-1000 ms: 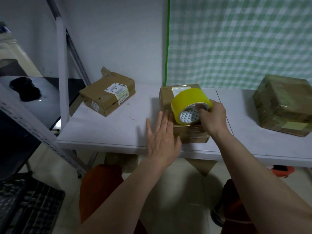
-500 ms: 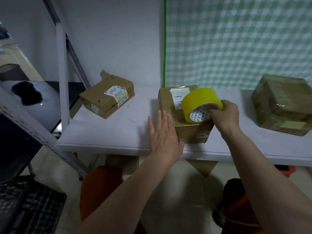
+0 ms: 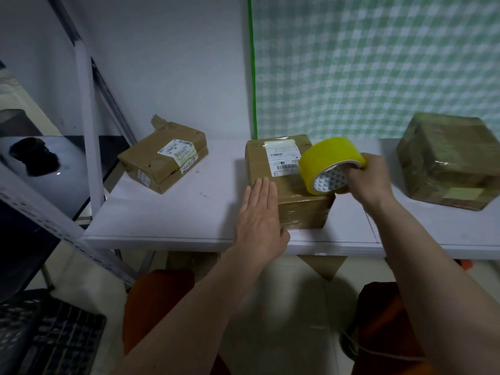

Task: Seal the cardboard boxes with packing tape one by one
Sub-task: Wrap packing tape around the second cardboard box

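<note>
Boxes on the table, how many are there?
3: left box near the back, middle box under the left hand, right box at the far right. More may sit off-frame.

plain white wall (image 3: 173, 63) on the left, green checked cloth (image 3: 378, 63) hanging on the right, white table (image 3: 167, 212) in front, grey metal shelving upright (image 3: 86, 125) beside it, pale floor (image 3: 284, 320) below, dim light

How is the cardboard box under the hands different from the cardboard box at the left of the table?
The middle box sits squarely at the table's front edge; the left box lies turned at an angle, farther back. The middle box looks taller, the left box flatter, with a torn flap at its back corner. The left hand lies flat against the middle box and the right hand holds the yellow tape roll over it; nothing touches the left box. Both are brown and carry white shipping labels.
</note>
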Demonstrator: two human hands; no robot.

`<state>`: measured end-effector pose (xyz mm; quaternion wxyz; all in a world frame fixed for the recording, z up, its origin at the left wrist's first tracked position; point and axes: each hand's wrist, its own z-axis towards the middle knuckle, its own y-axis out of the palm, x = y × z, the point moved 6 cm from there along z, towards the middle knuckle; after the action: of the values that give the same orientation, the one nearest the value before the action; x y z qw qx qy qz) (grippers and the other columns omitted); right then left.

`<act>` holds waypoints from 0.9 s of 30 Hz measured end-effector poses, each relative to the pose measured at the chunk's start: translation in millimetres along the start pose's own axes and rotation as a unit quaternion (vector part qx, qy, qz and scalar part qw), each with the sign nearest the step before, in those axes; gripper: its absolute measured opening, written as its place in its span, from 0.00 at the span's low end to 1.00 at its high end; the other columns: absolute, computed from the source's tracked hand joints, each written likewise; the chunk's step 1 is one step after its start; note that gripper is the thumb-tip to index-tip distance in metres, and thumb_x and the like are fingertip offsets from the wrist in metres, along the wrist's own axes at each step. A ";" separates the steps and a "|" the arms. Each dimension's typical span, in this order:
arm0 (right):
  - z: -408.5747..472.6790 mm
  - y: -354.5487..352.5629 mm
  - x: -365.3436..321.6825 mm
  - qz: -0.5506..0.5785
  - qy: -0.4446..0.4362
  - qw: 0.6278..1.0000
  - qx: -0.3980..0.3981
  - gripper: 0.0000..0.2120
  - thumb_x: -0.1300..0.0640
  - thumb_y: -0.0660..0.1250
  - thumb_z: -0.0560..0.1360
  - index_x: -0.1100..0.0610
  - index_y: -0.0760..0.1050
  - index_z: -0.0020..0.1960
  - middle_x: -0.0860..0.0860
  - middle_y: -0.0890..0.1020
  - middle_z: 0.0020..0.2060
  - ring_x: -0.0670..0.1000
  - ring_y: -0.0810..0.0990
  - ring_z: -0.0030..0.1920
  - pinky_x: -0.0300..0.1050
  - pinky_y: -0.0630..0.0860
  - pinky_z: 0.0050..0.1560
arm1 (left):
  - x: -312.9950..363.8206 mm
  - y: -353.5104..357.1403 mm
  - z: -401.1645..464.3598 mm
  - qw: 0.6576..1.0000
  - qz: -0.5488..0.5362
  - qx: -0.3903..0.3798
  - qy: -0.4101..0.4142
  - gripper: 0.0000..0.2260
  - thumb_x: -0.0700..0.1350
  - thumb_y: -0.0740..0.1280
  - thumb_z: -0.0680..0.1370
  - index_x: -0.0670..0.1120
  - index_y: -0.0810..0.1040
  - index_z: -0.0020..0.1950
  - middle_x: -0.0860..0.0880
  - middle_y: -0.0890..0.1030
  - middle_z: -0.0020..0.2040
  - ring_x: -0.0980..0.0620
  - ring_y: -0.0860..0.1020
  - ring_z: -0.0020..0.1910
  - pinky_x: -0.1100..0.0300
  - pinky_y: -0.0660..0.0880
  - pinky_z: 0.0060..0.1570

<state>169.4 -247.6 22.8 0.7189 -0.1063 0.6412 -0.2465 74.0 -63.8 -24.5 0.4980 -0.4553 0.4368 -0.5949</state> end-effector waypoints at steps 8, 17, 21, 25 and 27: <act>-9.1 3.6 17.6 0.140 0.067 0.988 0.002 0.06 0.63 0.71 0.69 0.54 0.77 0.37 0.55 0.81 0.35 0.53 0.79 0.33 0.41 0.77 0.27 | 15.4 -9.3 10.7 0.999 0.030 -0.007 -0.026 0.42 0.61 0.60 0.76 0.39 0.45 0.78 0.37 0.46 0.78 0.41 0.44 0.77 0.46 0.34 0.74; -8.7 11.4 20.2 0.094 0.066 0.993 0.014 0.09 0.65 0.62 0.71 0.57 0.75 0.34 0.55 0.78 0.34 0.58 0.77 0.39 0.54 0.76 0.41 | 24.7 1.2 16.1 1.000 -0.011 0.003 0.013 0.44 0.59 0.64 0.74 0.38 0.44 0.78 0.41 0.45 0.79 0.47 0.42 0.78 0.52 0.40 0.76; 3.2 -5.0 22.4 0.071 0.056 0.995 0.034 0.07 0.62 0.62 0.71 0.58 0.78 0.39 0.61 0.82 0.39 0.64 0.81 0.40 0.62 0.80 0.38 | 24.1 3.6 15.4 1.000 -0.014 0.002 0.016 0.44 0.58 0.64 0.74 0.39 0.43 0.78 0.41 0.44 0.79 0.47 0.41 0.78 0.53 0.39 0.76; 7.4 -21.4 37.3 0.109 0.081 0.988 0.067 0.07 0.64 0.61 0.73 0.60 0.79 0.44 0.62 0.81 0.44 0.66 0.81 0.42 0.62 0.80 0.34 | 24.4 5.0 17.0 1.000 -0.020 -0.002 0.010 0.44 0.59 0.64 0.74 0.39 0.42 0.78 0.42 0.43 0.79 0.47 0.41 0.78 0.53 0.39 0.76; 7.7 -22.5 38.6 0.104 0.078 0.989 0.064 0.08 0.64 0.61 0.73 0.61 0.79 0.46 0.62 0.81 0.44 0.65 0.80 0.42 0.61 0.80 0.33 | 24.6 4.2 16.4 1.000 -0.017 -0.003 0.011 0.44 0.59 0.64 0.75 0.39 0.42 0.78 0.42 0.43 0.79 0.47 0.41 0.78 0.53 0.38 0.76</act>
<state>174.2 -287.1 1.0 0.6935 0.0269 0.6860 -0.2184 88.6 -89.8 -22.6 0.4820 -0.4577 0.4360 -0.6067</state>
